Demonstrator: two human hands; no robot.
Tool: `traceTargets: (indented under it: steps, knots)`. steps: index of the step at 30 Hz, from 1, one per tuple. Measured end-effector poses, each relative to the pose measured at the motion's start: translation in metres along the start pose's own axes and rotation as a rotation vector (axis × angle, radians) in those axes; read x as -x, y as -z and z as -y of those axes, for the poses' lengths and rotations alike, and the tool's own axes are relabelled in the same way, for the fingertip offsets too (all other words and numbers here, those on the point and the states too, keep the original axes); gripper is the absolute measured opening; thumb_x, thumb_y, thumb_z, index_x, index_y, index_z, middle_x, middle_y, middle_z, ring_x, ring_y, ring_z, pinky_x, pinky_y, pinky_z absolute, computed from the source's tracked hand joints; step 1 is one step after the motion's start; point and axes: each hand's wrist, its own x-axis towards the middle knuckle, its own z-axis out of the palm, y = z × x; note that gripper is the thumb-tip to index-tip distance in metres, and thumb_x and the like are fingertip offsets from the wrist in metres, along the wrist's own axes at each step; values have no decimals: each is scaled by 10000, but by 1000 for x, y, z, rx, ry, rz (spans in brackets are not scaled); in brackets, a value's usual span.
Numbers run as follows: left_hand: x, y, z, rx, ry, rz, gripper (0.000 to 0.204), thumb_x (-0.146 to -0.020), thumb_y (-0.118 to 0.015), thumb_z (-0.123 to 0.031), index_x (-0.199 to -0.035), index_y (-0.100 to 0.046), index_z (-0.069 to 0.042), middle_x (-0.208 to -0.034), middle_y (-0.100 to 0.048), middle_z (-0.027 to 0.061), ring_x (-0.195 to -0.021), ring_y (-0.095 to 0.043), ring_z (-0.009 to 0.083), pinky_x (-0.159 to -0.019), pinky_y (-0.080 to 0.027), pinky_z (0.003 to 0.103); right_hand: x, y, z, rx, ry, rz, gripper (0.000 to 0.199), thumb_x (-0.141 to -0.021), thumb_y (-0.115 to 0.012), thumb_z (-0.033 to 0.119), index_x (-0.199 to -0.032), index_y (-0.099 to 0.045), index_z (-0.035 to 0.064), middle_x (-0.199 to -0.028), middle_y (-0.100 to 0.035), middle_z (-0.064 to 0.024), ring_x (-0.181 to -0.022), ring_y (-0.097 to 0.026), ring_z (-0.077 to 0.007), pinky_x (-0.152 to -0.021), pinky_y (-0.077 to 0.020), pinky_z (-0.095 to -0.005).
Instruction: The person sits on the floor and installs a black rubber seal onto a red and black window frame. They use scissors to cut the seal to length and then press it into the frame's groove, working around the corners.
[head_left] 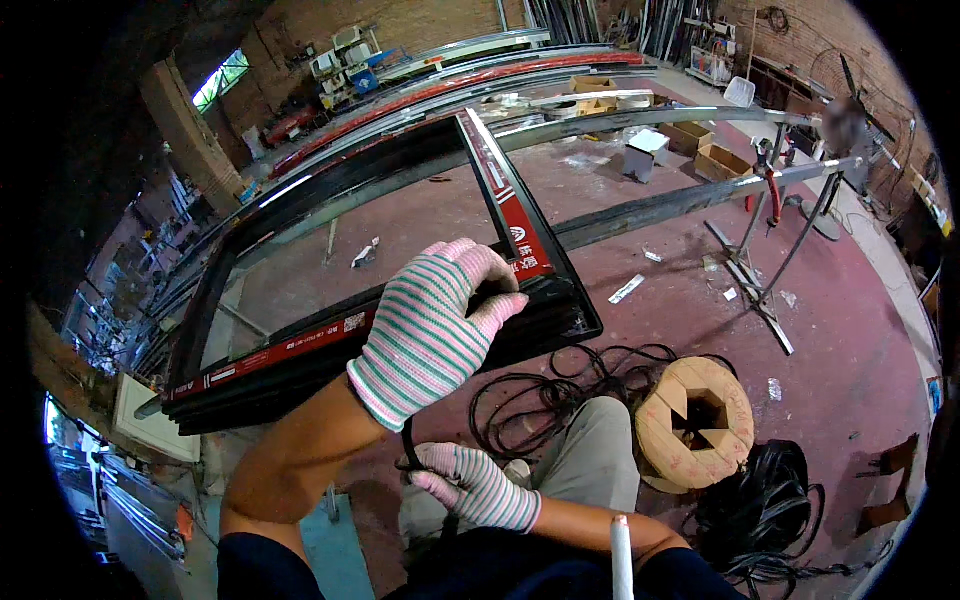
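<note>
A black window frame (585,318) with red film along its faces lies raised on metal rails in front of me. At its near right corner, my left hand (430,325), in a striped knit glove, is closed with thumb and forefinger at the inner edge. Something dark sits between those fingertips, but I cannot make out what. Lower down, near my lap, my right hand (475,487) in a matching glove is closed around a thin black strip (408,440). That strip runs up behind my left wrist, where it is hidden.
Loops of black cord (520,395) lie on the red floor beside a wooden spool (740,415) and a black coil (765,500). Metal rails (650,210) extend right onto a stand (760,290). Cardboard boxes (720,162) and long profiles (440,85) lie farther back.
</note>
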Motion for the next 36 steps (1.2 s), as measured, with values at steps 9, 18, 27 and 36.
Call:
traceTargets:
  steps: [9, 18, 27, 36]
  knots:
    - [-4, -11, 5, 56, -10, 23, 187, -789, -765, -149, -852, -619, -52, -817, -584, 84, -733, -578, 199, -659, -479, 317, 5, 6, -4, -5, -6, -9, 260, -957, -633, 190, -1140, -635, 6, -955, -678, -143, -879, -668, -297, -776, -520, -357]
    - [-15, -2, 13, 29, -14, 144, 237, -832, -733, -176, -974, -610, -31, -920, -577, 102, -825, -598, 238, -760, -497, 338, 2, 7, 4, -125, -105, -16, 264, -974, -617, 198, -1146, -641, -2, -955, -702, -100, -883, -667, -200, -796, -516, -318]
    - [-21, -10, 19, -105, -43, 272, 451, -929, -629, -224, -1301, -490, -11, -1199, -611, 247, -1079, -633, 367, -930, -503, 409, 0, 6, 2, -203, -250, -26, 294, -997, -589, 215, -1188, -644, -3, -935, -696, -53, -859, -587, -96, -804, -486, -267]
    - [-35, -13, 27, -154, -166, 287, 525, -924, -634, -328, -1341, -501, -37, -1101, -655, 250, -986, -649, 407, -853, -528, 436, -6, 11, 9, -225, -253, -72, 283, -1002, -581, 200, -1182, -648, -8, -896, -687, -32, -825, -562, -70, -773, -480, -247]
